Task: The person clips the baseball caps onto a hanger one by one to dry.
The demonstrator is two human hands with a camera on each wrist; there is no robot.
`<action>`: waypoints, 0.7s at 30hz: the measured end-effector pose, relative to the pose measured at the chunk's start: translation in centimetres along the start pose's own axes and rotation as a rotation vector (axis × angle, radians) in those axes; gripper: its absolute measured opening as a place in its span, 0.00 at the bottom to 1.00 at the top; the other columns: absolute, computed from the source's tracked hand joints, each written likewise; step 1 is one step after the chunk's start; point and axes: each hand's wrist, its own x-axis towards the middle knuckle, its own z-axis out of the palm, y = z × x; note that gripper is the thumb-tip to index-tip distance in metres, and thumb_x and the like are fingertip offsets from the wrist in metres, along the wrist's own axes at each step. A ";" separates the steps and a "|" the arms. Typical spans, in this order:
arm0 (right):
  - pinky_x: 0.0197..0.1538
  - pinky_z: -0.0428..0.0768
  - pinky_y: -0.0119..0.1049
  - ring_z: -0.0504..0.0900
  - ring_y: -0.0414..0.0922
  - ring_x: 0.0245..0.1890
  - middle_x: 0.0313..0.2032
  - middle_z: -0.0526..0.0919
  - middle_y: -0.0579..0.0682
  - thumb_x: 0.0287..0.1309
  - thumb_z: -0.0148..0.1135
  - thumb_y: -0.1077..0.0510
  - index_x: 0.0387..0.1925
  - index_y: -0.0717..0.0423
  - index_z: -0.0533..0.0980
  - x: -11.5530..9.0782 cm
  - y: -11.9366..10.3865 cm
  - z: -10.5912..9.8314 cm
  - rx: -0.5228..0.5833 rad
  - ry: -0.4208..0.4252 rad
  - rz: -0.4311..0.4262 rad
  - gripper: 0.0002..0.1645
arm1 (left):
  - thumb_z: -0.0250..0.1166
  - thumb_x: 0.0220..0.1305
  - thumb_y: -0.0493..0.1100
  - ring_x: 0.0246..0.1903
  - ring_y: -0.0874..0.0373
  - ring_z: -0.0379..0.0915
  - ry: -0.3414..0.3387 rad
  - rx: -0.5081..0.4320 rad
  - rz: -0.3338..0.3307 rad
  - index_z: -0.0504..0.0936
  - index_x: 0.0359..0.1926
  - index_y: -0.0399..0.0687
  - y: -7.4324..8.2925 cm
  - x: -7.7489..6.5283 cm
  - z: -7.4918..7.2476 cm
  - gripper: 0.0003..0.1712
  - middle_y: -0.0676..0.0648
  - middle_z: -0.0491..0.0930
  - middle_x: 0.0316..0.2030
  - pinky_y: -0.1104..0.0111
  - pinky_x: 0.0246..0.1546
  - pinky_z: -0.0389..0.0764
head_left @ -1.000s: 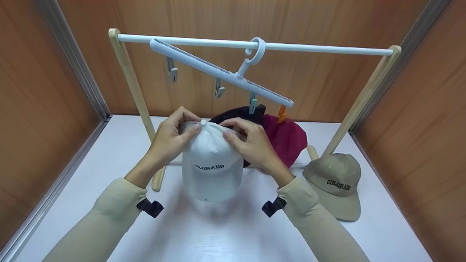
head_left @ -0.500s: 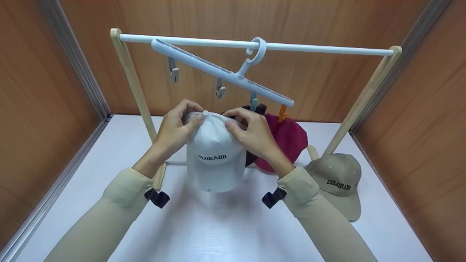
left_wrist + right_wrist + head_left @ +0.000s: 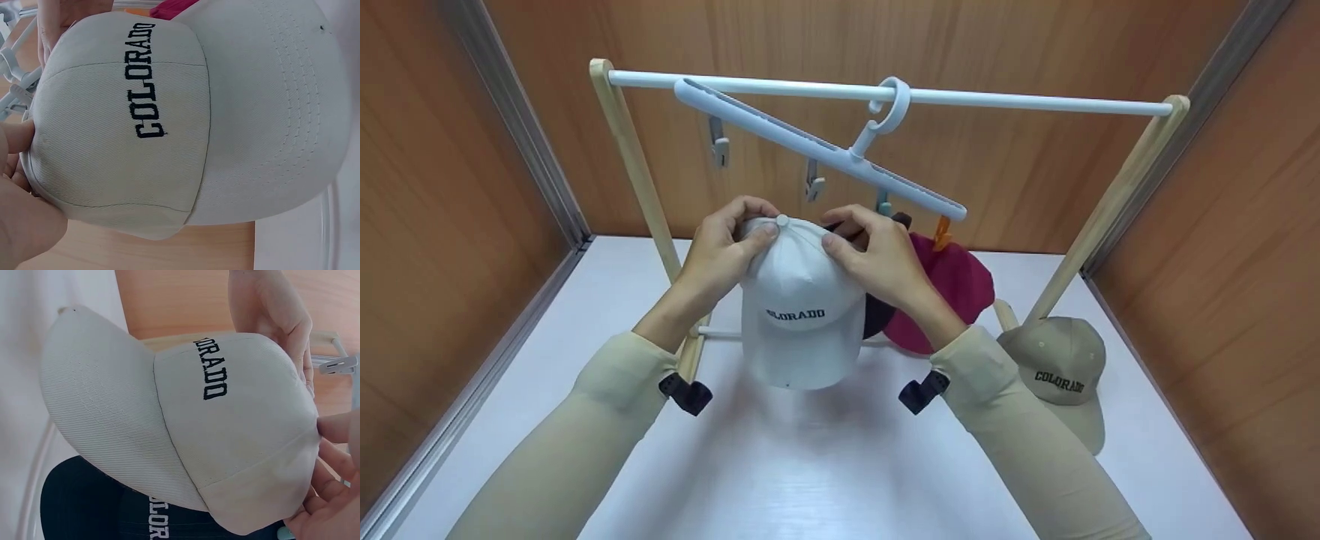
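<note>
Both hands hold a white baseball cap (image 3: 802, 281) upright below the hanger, its brim hanging down toward me and dark COLORADO lettering on the front. My left hand (image 3: 718, 247) pinches the crown's left side near the top button. On the crown's other side, my right hand (image 3: 885, 259) pinches the fabric between thumb and fingers. Above them a pale blue hanger (image 3: 821, 152) hangs tilted from a rod. Its nearest free clip, a grey clip (image 3: 814, 184), dangles just over the white cap. In the right wrist view the fingers (image 3: 332, 481) grip the crown's edge.
A dark cap (image 3: 877, 315) and a maroon cap (image 3: 937, 300) hang from the hanger's right side, the maroon one by an orange clip (image 3: 942, 232). Another grey clip (image 3: 720, 146) hangs at left. A tan cap (image 3: 1061, 367) rests by the rack's right wooden leg (image 3: 1106, 206).
Both hands have raised the white cap and moved it away from me, toward the hanger's clips. Their pinch on the crown looks the same. The hanger and the tan cap stay put.
</note>
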 end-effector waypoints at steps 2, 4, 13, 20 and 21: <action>0.52 0.87 0.39 0.86 0.44 0.45 0.52 0.87 0.49 0.74 0.65 0.51 0.65 0.53 0.80 0.2 -0.1 0.0 0.004 -0.003 0.015 0.23 | 0.60 0.81 0.43 0.56 0.54 0.74 -0.004 -0.012 0.002 0.78 0.60 0.44 0.0 0.1 -0.1 0.13 0.47 0.79 0.56 0.59 0.58 0.80; 0.54 0.87 0.40 0.86 0.44 0.48 0.55 0.86 0.49 0.74 0.64 0.50 0.68 0.52 0.78 0.4 -0.3 0.0 0.015 -0.012 0.025 0.26 | 0.60 0.81 0.43 0.55 0.54 0.74 -0.014 -0.029 0.007 0.78 0.60 0.44 0.0 0.1 -0.2 0.13 0.47 0.79 0.56 0.60 0.57 0.80; 0.70 0.77 0.49 0.79 0.48 0.68 0.72 0.76 0.49 0.79 0.58 0.44 0.79 0.51 0.67 1.9 -1.6 0.5 0.071 -0.043 0.068 0.35 | 0.61 0.80 0.42 0.53 0.52 0.74 -0.055 -0.087 0.035 0.77 0.59 0.42 -0.5 0.2 -0.7 0.13 0.46 0.78 0.54 0.64 0.51 0.81; 0.71 0.76 0.46 0.79 0.47 0.67 0.68 0.80 0.49 0.81 0.56 0.48 0.77 0.52 0.69 2.9 -1.9 1.0 0.250 -0.043 0.104 0.30 | 0.61 0.80 0.42 0.53 0.52 0.73 -0.056 -0.106 0.037 0.77 0.59 0.42 -0.6 0.2 -0.8 0.13 0.46 0.78 0.54 0.65 0.52 0.80; 0.70 0.76 0.45 0.79 0.48 0.66 0.67 0.80 0.49 0.81 0.55 0.48 0.77 0.53 0.70 3.0 -2.0 1.0 0.275 -0.042 0.113 0.30 | 0.61 0.80 0.42 0.53 0.53 0.73 -0.055 -0.112 0.038 0.78 0.58 0.41 -0.6 0.2 -0.9 0.13 0.46 0.78 0.53 0.65 0.52 0.80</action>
